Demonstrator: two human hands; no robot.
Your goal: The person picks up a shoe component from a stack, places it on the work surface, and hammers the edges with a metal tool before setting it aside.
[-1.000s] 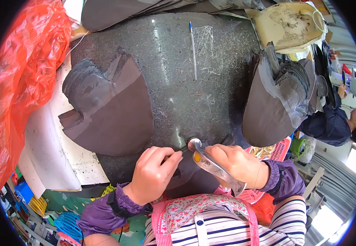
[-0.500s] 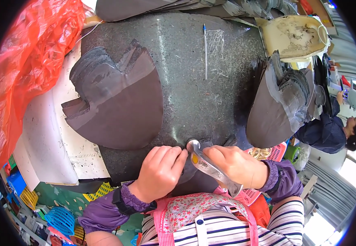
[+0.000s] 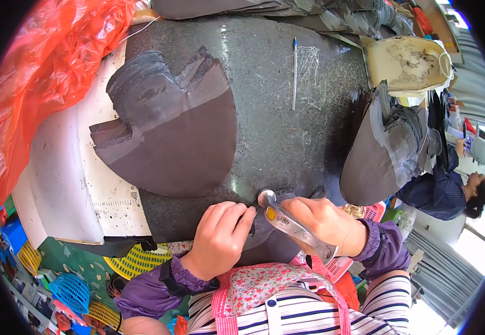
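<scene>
My left hand [image 3: 220, 240] is closed at the near edge of the dark work surface, its thumb and fingertips pinched at the rim of a dark brown sheet piece [image 3: 267, 249]. That piece hangs down between my hands, and its part under the fingers is hidden. In my right hand [image 3: 329, 226] is a curved metal tool [image 3: 304, 234] with a round, shiny head and a yellow mark. Its head rests close to the left fingertips, by the piece's edge. A stack of dark, notched, rounded sheet pieces [image 3: 181, 139] lies ahead to the left.
A second stack of pieces [image 3: 374, 162] stands at the right, more along the far edge [image 3: 242, 6]. A pen [image 3: 295, 75] lies on the dark board [image 3: 265, 128]. Red plastic [image 3: 58, 84] covers the far left; a cream tub [image 3: 404, 64] sits far right. Another person [image 3: 438, 190] works beyond.
The view has shifted slightly, so the stack and pen appear farther right. My hands stay close together in the same grip, and the tool's handle has tilted a little.
</scene>
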